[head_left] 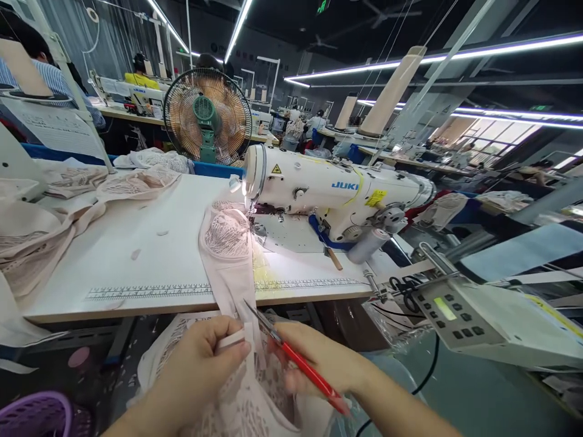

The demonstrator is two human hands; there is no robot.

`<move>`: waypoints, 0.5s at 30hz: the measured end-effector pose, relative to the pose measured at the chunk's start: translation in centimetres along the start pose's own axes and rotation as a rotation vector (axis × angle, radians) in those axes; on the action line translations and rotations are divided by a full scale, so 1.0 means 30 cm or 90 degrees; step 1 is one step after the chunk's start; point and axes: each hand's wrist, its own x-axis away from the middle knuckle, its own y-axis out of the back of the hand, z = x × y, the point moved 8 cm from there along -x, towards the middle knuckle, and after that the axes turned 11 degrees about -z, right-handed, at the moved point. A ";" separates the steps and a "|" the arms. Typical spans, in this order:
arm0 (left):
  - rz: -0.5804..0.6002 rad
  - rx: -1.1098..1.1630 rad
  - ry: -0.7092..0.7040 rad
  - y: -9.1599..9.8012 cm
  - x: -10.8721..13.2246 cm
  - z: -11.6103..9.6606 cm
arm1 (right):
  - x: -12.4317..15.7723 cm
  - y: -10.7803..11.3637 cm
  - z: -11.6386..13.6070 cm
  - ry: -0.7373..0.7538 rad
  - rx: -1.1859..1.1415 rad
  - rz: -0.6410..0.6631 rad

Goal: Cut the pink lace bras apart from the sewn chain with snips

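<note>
A pale pink lace bra [226, 233] lies partly on the white table by the sewing machine's needle, and its lower part hangs over the front edge. My left hand [200, 364] pinches a narrow strap end of the bra between thumb and fingers, just below that edge. In my right hand [319, 358] is a pair of scissors [304, 366] with red handles, its metal tips pointing up and left, close to the fabric. My right fingers are partly hidden behind the handles. More lace fabric hangs beneath both hands.
The white JUKI sewing machine [310, 182] stands behind the bra. Other bras [136, 184] lie at the table's left. A printed ruler [159, 292] runs along the front edge. To the right is a control box [460, 312]; a purple basket [43, 403] sits lower left. A fan [207, 115] stands beyond the table.
</note>
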 end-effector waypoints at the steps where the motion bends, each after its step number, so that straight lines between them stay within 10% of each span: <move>1: -0.002 -0.001 0.002 0.005 -0.004 0.002 | 0.015 -0.008 -0.017 -0.008 0.027 0.026; 15: 0.053 0.002 0.078 -0.009 -0.020 0.028 | 0.057 -0.037 -0.087 -0.165 0.161 0.046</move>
